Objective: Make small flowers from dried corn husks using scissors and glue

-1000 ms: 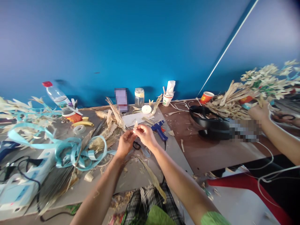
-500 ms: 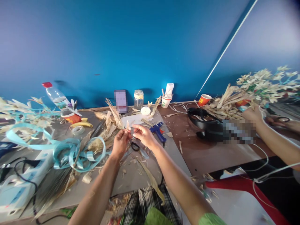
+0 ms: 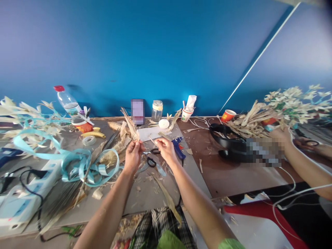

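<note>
Over the middle of the table, my left hand [image 3: 134, 155] pinches a small pale piece of dried husk [image 3: 138, 137] upright between thumb and fingers. A short gap separates it from my right hand [image 3: 166, 149], whose closed fingertips hold a thin pale strip [image 3: 151, 139] pointing up and left. Just below and between the hands lie scissors [image 3: 151, 162] with black handles. A blue glue gun [image 3: 178, 148] rests beside my right hand, partly hidden by it. Dried corn husks [image 3: 129, 123] stand behind my left hand, and a long husk strip [image 3: 167, 195] lies near my lap.
Light-blue ribbon [image 3: 89, 167] lies looped on the left, near a white power strip [image 3: 26, 204]. A bottle [image 3: 67, 103], a glass jar [image 3: 157, 111] and a paper cup [image 3: 187, 114] line the wall. Another person's arm [image 3: 301, 159] is at right, beside a black headset [image 3: 233, 145].
My hands have moved apart; they were together at the small piece. The right has drawn to the right with the thin strip. The view has shifted slightly.
</note>
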Motion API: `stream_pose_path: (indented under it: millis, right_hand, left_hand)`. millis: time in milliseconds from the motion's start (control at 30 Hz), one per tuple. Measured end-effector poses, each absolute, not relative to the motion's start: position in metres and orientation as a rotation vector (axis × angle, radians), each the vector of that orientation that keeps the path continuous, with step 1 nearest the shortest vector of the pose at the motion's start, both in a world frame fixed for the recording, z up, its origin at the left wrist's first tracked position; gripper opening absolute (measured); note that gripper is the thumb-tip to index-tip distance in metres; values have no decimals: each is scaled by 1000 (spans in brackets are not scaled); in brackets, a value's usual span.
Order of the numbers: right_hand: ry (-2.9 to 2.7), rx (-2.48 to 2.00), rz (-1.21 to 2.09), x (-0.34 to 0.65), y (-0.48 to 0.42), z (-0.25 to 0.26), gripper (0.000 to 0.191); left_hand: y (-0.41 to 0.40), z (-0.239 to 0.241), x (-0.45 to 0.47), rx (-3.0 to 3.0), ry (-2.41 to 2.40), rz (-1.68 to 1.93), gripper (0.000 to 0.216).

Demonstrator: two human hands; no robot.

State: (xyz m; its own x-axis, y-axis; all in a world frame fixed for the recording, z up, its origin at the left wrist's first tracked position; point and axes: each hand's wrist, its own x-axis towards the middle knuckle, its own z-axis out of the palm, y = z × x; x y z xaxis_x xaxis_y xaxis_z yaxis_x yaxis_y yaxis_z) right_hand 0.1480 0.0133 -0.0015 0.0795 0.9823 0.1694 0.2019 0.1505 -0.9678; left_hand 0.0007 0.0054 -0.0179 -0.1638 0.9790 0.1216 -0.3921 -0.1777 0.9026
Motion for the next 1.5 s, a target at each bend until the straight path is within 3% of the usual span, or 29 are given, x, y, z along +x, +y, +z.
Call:
stream_pose_path:
  millis: [167,333,467,767,1000,1200,1300,1500]
  right_hand:
    - [-1316,-1313,801,150,15,-4,39]
    - [-1370,-1323,527,156,20,-12,26]
    - [-1406,-1284,431,159,24,-15,34]
    - [-1152,-1290,527,170,33,-21,27]
    - [-1088,-1441,554,173,30,0,38]
    - [-1502,-1666,432,190,62,18,24]
    - [-1740,-1954,337,189,85,23,24]
    - [-1934,-2057,301,171,119,6,24]
  left_hand:
    - [6,-20,0,957,958,1587,25]
    - [6,-23,-1,1013,1005,1575,26]
    - [6,-23,-2,1023,1014,1577,28]
    - [5,-22,-1,1015,1031,1579,28]
    - [6,-21,-1,980,1037,1578,29]
    - [6,-21,-1,992,1008,1581,27]
    - [4,-19,-1,1013,1041,1570,27]
    - [1,-18,0,1061,1079,1539,29]
